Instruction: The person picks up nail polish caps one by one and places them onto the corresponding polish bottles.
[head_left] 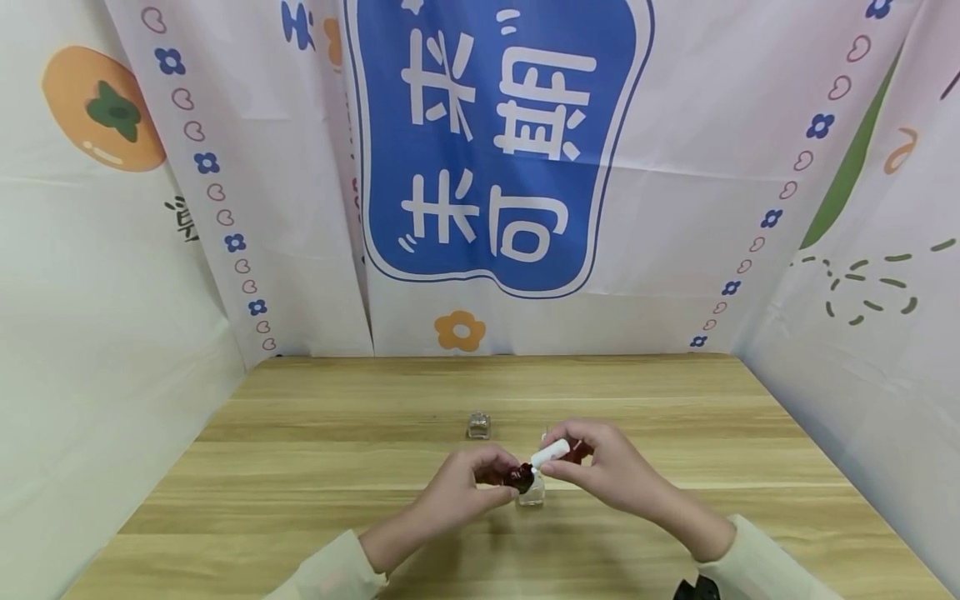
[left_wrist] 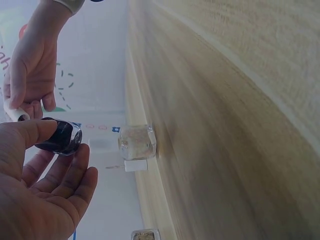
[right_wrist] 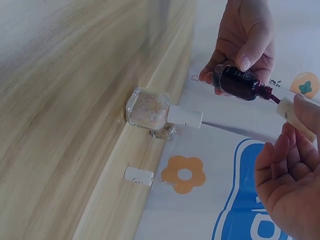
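My left hand point(head_left: 467, 487) pinches a small bottle of dark red nail polish point(right_wrist: 237, 82) between thumb and fingers, held tilted above the table. In my right hand point(head_left: 607, 467) is its white brush cap point(right_wrist: 295, 117), gripped by thumb and fingers. The cap stands off the bottle's neck, and a red-coated brush stem point(right_wrist: 275, 98) spans the short gap between them. Just beneath the hands, a clear nail polish bottle with glitter point(right_wrist: 148, 107) stands upright on the table with its white cap point(right_wrist: 185, 116) on.
Farther back stands another clear bottle point(head_left: 478, 426), its top without a cap. A separate white brush cap point(right_wrist: 138, 176) stands on the wooden table point(head_left: 337, 467) with its thin brush pointing up. Printed cloth point(head_left: 675, 250) hangs behind and along both sides.
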